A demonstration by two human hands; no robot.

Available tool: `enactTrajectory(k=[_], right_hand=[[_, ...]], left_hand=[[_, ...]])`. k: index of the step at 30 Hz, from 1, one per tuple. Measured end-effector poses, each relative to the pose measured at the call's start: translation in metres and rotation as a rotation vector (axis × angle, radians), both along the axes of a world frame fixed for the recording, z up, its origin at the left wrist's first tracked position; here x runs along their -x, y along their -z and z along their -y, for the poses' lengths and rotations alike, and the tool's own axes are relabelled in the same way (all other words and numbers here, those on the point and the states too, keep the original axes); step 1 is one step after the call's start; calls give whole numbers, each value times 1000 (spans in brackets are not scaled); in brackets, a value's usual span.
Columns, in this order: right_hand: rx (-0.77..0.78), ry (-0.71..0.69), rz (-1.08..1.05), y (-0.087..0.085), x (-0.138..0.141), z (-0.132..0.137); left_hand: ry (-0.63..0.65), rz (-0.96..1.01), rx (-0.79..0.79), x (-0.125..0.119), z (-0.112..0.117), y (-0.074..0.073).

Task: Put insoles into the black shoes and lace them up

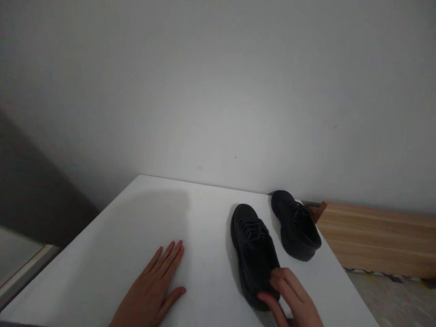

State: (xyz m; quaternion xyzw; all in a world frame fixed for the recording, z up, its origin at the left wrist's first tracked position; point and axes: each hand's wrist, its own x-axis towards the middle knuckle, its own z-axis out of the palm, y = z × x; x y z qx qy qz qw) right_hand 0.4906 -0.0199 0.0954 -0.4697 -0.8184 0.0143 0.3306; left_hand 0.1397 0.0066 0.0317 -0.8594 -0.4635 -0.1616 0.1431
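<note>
Shoes, 2 black lace-ups, on white table [136, 236] w/ toes toward wall. Near shoe [254, 252] sits mid-table; right hand [291, 299] grips its heel, fingers curled on the back rim. Far shoe [295, 225] just beside it, by table's right edge. Left hand [153, 288] flat on tabletop, fingers together, holding nothing.

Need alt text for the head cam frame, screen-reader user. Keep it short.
A person's right hand grips the heel of a black lace-up shoe on a white table, while the left hand lies flat, palm down, on the tabletop. A second black shoe sits just beyond, near the table's far right corner, against a plain white wall.
</note>
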Motion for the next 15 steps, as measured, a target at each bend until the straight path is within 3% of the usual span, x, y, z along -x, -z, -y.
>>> enactTrajectory(k=[7, 15], right_hand=[[-112, 210, -4, 21, -49, -48], [-109, 332, -38, 33, -59, -62]], left_hand=[[-23, -31, 53, -3, 2, -8], [-40, -34, 130, -4, 4, -14]])
